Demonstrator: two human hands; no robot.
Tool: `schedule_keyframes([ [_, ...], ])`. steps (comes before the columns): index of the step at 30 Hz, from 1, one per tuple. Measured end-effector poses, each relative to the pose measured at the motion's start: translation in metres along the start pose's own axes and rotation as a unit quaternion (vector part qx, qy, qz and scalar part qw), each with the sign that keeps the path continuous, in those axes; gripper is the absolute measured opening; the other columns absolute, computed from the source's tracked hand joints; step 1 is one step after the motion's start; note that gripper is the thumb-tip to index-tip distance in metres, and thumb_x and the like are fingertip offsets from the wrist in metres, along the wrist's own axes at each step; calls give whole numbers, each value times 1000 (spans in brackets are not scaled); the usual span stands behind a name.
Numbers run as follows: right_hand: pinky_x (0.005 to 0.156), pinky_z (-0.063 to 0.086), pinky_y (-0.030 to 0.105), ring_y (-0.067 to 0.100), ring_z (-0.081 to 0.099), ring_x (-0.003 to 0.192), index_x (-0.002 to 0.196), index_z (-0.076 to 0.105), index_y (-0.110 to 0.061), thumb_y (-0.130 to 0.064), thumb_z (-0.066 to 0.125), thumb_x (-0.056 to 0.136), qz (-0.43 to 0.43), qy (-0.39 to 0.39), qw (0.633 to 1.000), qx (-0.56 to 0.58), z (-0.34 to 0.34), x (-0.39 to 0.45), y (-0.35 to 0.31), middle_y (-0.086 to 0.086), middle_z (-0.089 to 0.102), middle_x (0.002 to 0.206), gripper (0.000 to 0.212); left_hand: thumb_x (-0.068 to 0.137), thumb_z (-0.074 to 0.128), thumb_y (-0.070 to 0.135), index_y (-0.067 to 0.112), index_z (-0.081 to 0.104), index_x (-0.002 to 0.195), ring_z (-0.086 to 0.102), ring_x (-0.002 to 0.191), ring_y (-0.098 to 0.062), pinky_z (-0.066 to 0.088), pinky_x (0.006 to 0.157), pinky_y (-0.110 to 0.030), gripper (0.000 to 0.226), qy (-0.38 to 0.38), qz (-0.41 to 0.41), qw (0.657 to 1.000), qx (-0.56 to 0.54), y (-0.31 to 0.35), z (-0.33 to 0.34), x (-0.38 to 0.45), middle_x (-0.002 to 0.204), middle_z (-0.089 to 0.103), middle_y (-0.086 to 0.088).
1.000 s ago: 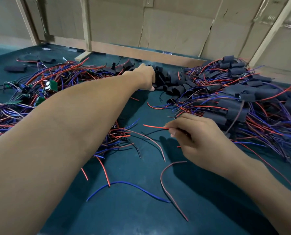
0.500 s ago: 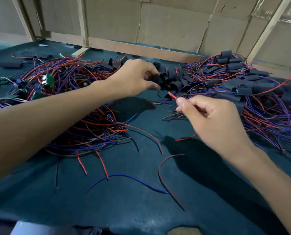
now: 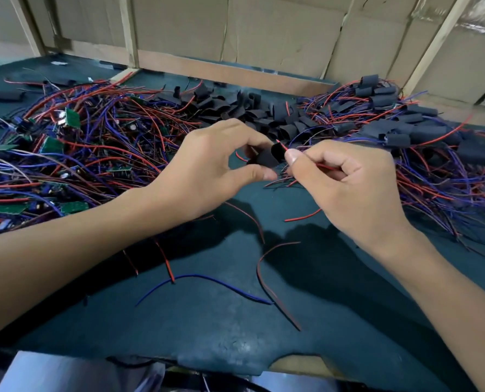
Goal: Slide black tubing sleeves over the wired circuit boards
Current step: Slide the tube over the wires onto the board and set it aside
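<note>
2 hands work above the dark green bench (image 3: 213, 329). The left hand (image 3: 207, 171) pinches 1 black tubing sleeve (image 3: 266, 157) between thumb and curled fingers, its open end turned toward the right hand (image 3: 348, 182). The right hand pinches 1 thin red wire (image 3: 281, 145) between thumb and forefinger, the wire's tip right at the sleeve's mouth; whether it has entered I cannot tell.

3 heaps lie behind the hands. At the left, a tangle of red and blue wires with bare green circuit boards (image 3: 72, 118); about 8 boards show, the rest too buried to count. At the middle, a pile of loose sleeves (image 3: 252, 111), too many and too overlapped to count. At the right, a heap of sleeved boards (image 3: 399, 131) with wires trailing out, again beyond counting.

On the bare bench near the person lie 1 loose blue wire (image 3: 207, 281) and 1 long red-and-black wire (image 3: 269, 290), the 2 meeting at the blue wire's right end. 1 more sleeve (image 3: 3, 95) lies apart at the far left. Cardboard panels (image 3: 278, 32) stand along the back edge.
</note>
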State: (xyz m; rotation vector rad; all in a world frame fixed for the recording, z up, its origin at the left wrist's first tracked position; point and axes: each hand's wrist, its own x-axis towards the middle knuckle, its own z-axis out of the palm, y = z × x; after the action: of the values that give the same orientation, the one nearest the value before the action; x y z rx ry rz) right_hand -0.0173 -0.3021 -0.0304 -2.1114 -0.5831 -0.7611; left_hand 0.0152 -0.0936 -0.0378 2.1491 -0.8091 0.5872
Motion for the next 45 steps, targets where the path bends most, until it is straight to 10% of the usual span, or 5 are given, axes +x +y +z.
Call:
schedule_keyframes([
  [7, 58, 29, 20, 7, 39, 54, 66, 68, -7, -13, 70, 96, -85, -25, 993, -80, 1, 0, -3, -10, 41, 56, 31, 78, 83, 33, 16, 74, 106, 49, 70, 21, 33, 71, 1, 33, 42, -18, 999, -8, 0, 5, -9, 95, 66, 8],
  [13, 48, 22, 13, 6, 31, 44, 64, 69, -9, -16, 67, 97, 46, -110, 992, 42, 0, 1, -5, -9, 34, 45, 34, 81, 83, 30, 11, 71, 111, 52, 81, 11, 35, 74, -4, 38, 69, 7, 997, 14, -4, 3, -12, 100, 64, 3],
  [25, 44, 37, 51, 32, 31, 43, 66, 72, -22, -37, 63, 96, 137, -186, 964, 133, -1, 2, -9, 16, 32, 48, 35, 89, 78, 22, 6, 76, 98, 59, 87, -29, 49, 79, -35, 18, 84, 116, 986, 85, -11, 0, -15, 93, 71, -3],
  [32, 60, 41, 11, 1, 56, 58, 77, 74, -21, -27, 70, 95, 104, -226, 968, 46, -5, 3, -2, -6, 71, 71, 19, 88, 78, 25, 12, 79, 87, 50, 76, -21, 42, 71, -27, 13, 129, 79, 983, 103, -13, -7, -11, 80, 69, 8],
  [45, 38, 48, 31, 22, 55, 38, 84, 52, -23, -33, 76, 89, 251, -75, 965, -1, -20, 15, 27, 6, 62, 58, 26, 90, 75, 27, 13, 77, 87, 55, 76, -31, 49, 70, -45, 14, 134, 96, 956, 245, -33, -17, -6, 77, 70, 0],
])
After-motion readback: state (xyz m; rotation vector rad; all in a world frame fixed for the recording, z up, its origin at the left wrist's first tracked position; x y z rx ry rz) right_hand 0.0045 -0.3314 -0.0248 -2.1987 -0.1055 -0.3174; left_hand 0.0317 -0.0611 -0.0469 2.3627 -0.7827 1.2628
